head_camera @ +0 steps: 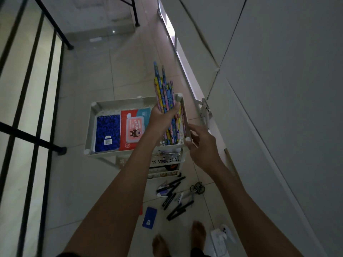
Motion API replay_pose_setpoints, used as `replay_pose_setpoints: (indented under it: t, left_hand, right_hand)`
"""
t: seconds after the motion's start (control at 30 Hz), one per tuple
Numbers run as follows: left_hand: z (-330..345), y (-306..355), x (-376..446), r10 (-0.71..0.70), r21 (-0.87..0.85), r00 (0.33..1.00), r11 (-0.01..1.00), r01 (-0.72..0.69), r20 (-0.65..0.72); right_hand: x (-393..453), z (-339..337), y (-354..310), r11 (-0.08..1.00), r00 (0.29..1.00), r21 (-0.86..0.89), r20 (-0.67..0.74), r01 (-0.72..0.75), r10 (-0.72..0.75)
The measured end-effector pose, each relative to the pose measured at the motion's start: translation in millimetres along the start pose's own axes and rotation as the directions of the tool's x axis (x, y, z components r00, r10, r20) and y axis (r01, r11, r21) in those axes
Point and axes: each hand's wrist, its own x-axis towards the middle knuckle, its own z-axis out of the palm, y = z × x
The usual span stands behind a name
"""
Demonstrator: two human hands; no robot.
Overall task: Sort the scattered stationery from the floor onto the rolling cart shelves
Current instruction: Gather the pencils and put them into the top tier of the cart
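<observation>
The left hand (161, 115) grips a bundle of patterned pencils (165, 93), fingers curled round the bundle near its middle. The bundle stands nearly upright over the cart (89, 130), tips pointing toward 12 o'clock and lower ends reaching down to the top shelf at its 3 o'clock side. More pencils (179, 127) lie along that right edge of the shelf.

The right hand (202, 145) hovers at the cart's 4 o'clock corner, fingers loosely spread and holding nothing; whether it touches the corner post cannot be determined.

On the top shelf, a blue notebook (107, 133) lies at the 9 o'clock side. A red wipes pack (132, 129) lies just beside it, toward the centre. Lower shelves show below the front edge; their contents are too dim to identify.

On the floor (92, 80) at 6 o'clock from the cart lie black pens (172, 193), scattered and overlapping. Scissors (196, 190) lie just right of the pens. A blue card (149, 217) lies at 7 o'clock from the pens. Two bare feet (198, 234) stand near the lower frame edge. A white device (225, 231) rests at 3 o'clock from the feet.
</observation>
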Motion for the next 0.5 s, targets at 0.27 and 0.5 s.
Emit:
replay_pose_setpoints:
  t: [0.27, 0.5]
  left_hand:
    - [6, -16, -7, 0.034, 0.077, 0.999, 0.997, -0.031, -0.04]
    - [6, -26, -2, 0.066, 0.092, 0.995, 0.994, -0.059, -0.081]
  right_hand:
    - [1, 2, 4, 0.997, 0.998, 0.035, 0.002, -0.07, 0.07]
    - [64, -22, -35, 0.975, 0.988, 0.155, 0.021, -0.157, 0.156]
